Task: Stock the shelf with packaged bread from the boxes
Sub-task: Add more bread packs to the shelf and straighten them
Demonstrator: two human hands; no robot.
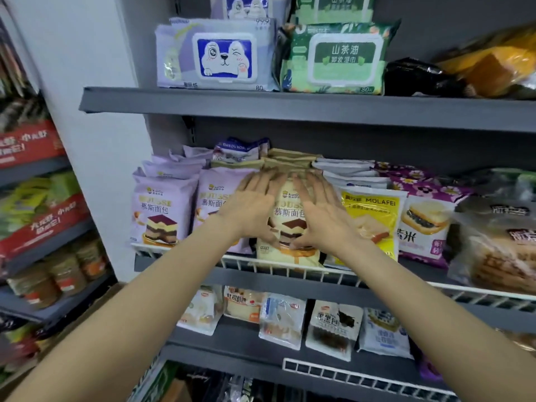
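Pressing flat, both the left hand [255,206] and the right hand [320,211] rest with straight fingers on the cream bread pack [287,250], upright at the middle shelf [319,278] front rail. Push evenly on both sides, keeping the pack square between the neighbouring rows. Boxes are not visible; rear packs are largely hidden.

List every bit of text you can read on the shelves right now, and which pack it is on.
"山茶油" and "80": green wipes pack, top shelf.
"80": dog-face wipes pack.
"慕斯面包": purple bread pack and cream bread pack under both hands.
"MOLAFEI": yellow bread pack.
Bottom-shelf packs and red boxes at left: too blurred.
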